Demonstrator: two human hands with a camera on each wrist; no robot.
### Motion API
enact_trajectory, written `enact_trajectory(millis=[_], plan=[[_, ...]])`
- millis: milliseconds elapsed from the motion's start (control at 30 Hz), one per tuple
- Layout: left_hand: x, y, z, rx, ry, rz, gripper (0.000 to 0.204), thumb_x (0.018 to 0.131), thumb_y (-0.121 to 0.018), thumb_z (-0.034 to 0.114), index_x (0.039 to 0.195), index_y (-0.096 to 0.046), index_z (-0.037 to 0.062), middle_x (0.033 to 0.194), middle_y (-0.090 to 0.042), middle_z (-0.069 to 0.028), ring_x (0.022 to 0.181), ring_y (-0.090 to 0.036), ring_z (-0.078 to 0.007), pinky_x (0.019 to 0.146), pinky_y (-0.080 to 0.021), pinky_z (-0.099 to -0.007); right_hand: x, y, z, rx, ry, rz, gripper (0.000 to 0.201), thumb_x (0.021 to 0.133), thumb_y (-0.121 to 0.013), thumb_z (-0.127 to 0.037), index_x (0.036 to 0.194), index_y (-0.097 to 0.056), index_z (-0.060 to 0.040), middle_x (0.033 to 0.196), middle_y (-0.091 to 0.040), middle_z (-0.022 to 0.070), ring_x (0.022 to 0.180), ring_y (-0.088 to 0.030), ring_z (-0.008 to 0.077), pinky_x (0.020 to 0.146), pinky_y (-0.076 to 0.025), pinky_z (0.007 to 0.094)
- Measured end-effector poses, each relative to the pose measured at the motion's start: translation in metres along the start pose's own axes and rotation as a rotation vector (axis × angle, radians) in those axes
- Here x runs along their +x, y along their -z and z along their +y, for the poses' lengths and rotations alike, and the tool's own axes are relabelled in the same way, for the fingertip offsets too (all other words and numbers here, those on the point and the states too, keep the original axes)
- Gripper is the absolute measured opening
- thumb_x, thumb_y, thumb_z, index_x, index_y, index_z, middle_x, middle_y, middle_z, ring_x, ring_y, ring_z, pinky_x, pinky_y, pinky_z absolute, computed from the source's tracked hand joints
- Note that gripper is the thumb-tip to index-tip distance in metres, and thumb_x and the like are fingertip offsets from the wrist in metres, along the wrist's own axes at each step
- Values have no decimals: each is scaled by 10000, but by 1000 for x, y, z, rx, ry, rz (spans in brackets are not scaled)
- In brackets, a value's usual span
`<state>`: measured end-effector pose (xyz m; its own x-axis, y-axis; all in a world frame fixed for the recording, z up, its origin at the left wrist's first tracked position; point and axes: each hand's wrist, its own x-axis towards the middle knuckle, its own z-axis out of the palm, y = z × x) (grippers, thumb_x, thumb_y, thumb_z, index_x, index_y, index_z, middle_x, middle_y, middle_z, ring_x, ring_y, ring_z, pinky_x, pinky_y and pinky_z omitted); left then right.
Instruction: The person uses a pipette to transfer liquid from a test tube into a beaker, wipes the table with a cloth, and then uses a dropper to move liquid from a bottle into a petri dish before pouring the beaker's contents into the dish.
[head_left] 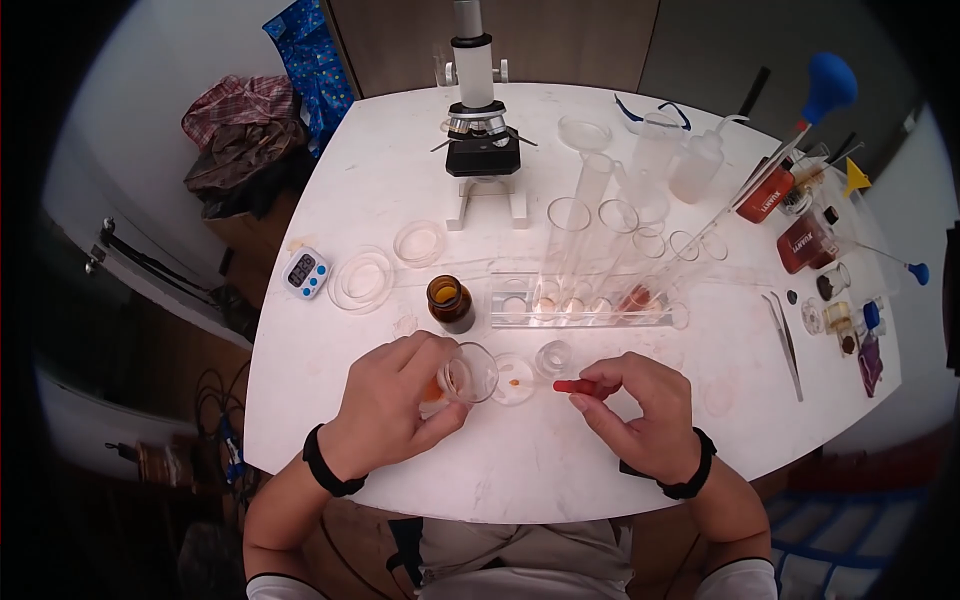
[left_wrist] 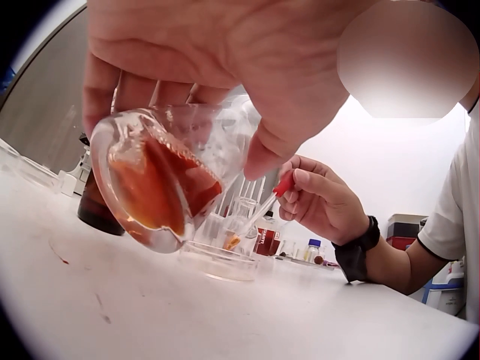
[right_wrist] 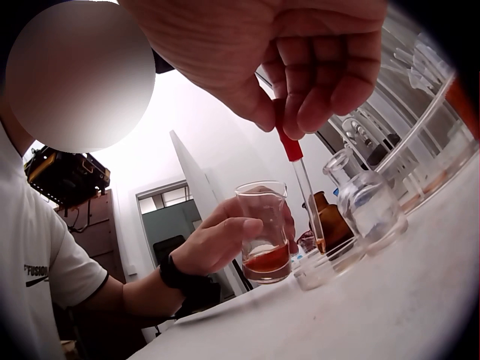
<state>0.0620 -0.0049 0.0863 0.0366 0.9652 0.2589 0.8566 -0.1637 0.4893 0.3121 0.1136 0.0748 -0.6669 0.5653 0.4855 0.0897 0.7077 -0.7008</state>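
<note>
My left hand [head_left: 390, 405] grips a small glass beaker [right_wrist: 264, 225] by its sides, with orange-red liquid [right_wrist: 266, 260] in the bottom; the beaker leans over in the left wrist view. Between thumb and fingers, my right hand [head_left: 645, 405] pinches the red rubber bulb [right_wrist: 291, 146] of a glass dropper [right_wrist: 309, 196]. The dropper slants down, its tip holding a little orange liquid [left_wrist: 232, 241] within a shallow petri dish [left_wrist: 221, 268]. Close beside the dish stand a clear, narrow-necked glass flask [right_wrist: 369, 206] and an open brown bottle [head_left: 450, 312].
Behind the hands, a clear rack [head_left: 510, 318] holds several large test tubes [head_left: 568, 240]. A microscope [head_left: 482, 150] stands at the back. Left lie a timer [head_left: 305, 272] and petri dishes [head_left: 361, 279]. Tweezers [head_left: 785, 345], red-labelled bottles [head_left: 808, 243] and small containers crowd the right.
</note>
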Motion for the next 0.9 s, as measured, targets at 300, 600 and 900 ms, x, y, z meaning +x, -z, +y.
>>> enact_trajectory(millis=[300,600,900], plan=[[3,-13,-7,21,-65,-3,401,707,-700,161,1049,-564,1,757,-574,-114,680,-591,-295,629,-490,-378,1,1,-1,-18,2,-12,227,740,-772,17,930,-653,-16,758,-678,105,643,-669,183,583,-509,270],[5,-15,-7,53,-99,8,405,682,-695,167,1032,-567,9,792,-572,-108,694,-578,-296,639,-473,-390,0,-1,2,-61,39,-41,252,743,-791,-23,947,-643,-20,760,-670,76,618,-631,192,534,-481,287],[7,-16,-11,42,-62,-99,460,594,-674,124,1035,-580,31,896,-596,-109,814,-556,-301,740,-420,-374,1,-2,4,-47,16,-33,268,722,-792,10,950,-651,-10,780,-680,86,632,-640,196,544,-487,281]])
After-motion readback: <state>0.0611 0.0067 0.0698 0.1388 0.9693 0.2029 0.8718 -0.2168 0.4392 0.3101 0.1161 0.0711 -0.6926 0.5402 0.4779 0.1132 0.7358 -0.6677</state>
